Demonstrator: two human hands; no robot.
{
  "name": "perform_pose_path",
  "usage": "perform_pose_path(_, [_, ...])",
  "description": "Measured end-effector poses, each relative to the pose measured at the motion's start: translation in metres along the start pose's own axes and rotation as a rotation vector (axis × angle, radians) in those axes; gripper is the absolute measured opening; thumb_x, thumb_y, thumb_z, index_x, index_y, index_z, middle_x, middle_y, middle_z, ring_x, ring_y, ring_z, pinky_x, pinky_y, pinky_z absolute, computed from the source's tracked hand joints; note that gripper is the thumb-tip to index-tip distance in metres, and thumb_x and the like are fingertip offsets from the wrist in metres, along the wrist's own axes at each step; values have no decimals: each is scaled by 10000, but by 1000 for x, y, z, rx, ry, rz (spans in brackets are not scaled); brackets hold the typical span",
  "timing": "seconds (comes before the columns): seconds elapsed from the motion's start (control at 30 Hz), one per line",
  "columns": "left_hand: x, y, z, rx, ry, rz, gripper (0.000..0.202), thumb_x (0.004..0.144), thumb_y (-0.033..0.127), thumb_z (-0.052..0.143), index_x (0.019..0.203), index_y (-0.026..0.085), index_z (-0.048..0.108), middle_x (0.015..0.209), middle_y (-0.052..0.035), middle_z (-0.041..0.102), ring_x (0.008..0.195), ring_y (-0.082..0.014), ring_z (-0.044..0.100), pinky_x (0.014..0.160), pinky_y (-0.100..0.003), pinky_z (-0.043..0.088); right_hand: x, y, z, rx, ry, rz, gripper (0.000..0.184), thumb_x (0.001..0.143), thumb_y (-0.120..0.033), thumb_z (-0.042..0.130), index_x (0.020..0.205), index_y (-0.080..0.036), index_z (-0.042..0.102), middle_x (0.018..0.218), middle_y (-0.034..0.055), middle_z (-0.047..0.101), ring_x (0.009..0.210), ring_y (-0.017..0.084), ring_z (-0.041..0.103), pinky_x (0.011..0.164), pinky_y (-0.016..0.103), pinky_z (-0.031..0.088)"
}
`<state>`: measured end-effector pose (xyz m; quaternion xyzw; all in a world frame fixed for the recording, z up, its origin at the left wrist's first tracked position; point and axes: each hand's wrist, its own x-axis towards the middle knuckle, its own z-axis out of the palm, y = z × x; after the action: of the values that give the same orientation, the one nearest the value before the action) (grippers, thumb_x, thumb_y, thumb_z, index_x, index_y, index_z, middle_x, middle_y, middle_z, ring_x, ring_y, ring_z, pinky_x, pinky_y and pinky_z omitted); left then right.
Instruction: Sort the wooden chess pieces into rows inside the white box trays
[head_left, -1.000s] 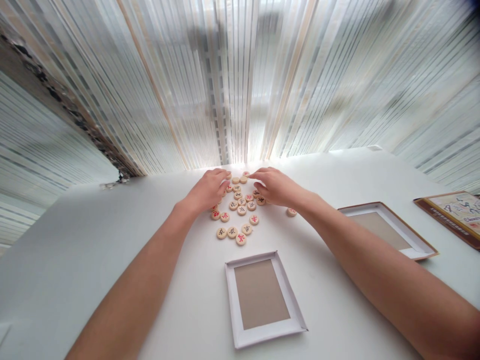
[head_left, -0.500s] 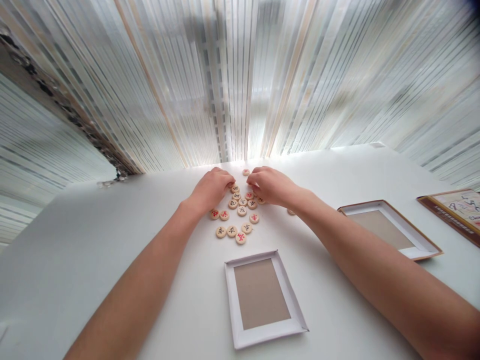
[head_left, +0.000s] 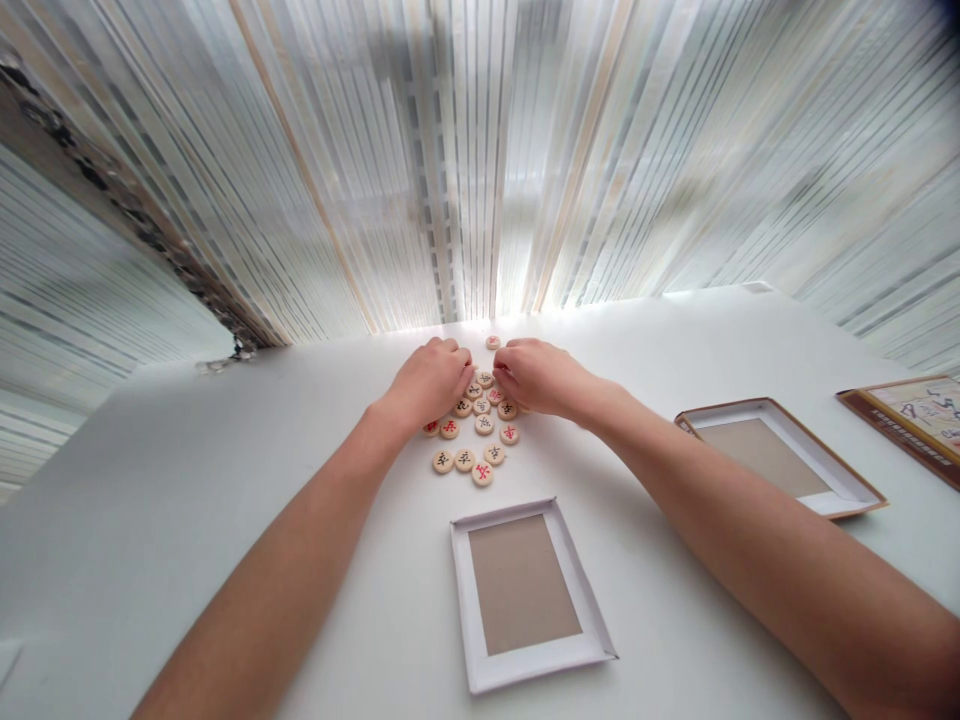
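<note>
Several round wooden chess pieces (head_left: 480, 440) with red or black characters lie in a cluster on the white table (head_left: 187, 480). My left hand (head_left: 431, 382) and my right hand (head_left: 541, 376) rest on the far part of the cluster, knuckles up and fingers curled inward around pieces between them. One piece (head_left: 493, 342) lies apart beyond the hands. A white shallow box tray (head_left: 525, 590) with a brown bottom sits empty just in front of the cluster.
A second shallow tray (head_left: 780, 455) with a brown rim lies to the right, beside my right forearm. A printed box lid (head_left: 911, 420) lies at the far right edge. Striped sheer curtains hang behind the table's far edge.
Both hands have drawn closer together, curling from spread fingers into cupped ones. The scattered pieces at the far side have been pushed inward into a tighter cluster.
</note>
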<state>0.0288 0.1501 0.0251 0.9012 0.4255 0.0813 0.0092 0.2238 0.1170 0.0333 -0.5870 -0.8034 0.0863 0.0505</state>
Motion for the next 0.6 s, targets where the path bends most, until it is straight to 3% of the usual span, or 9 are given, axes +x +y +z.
perform_pose_path(0.23, [1, -7, 8, -69, 52, -45, 381, 1086, 268, 443, 921, 164, 771, 1081, -145, 680, 1070, -304, 639, 998, -458, 551, 6, 13, 3, 39, -2, 14, 272, 1079, -382, 667, 1273, -193, 700, 1280, 97, 721, 1042, 223, 731, 911, 424, 639])
perform_pose_path(0.33, [1, -8, 10, -108, 84, -77, 353, 1084, 283, 463, 972, 163, 776, 1139, -141, 662, 1103, -293, 643, 1005, -442, 560, 7, 18, 5, 57, 44, 6, 203, 1084, -345, 636, 1057, -181, 752, 1058, 76, 770, 916, 216, 729, 818, 348, 587])
perform_pose_path(0.43, [0, -10, 11, -134, 99, -109, 303, 1072, 288, 502, 1022, 169, 776, 1182, -138, 656, 1139, -299, 645, 1016, -446, 560, 7, 20, 7, 75, 87, -18, 272, 1063, -243, 603, 834, -187, 738, 872, 79, 767, 810, 219, 699, 716, 313, 470])
perform_pose_path(0.6, [-1, -13, 11, -162, 98, -146, 295, 1060, 256, 516, 1156, 136, 768, 1269, -168, 660, 1215, -327, 640, 1049, -462, 553, 6, 21, 6, 114, 125, -51, 254, 1027, -214, 623, 805, -183, 743, 809, 81, 761, 748, 214, 662, 662, 316, 398])
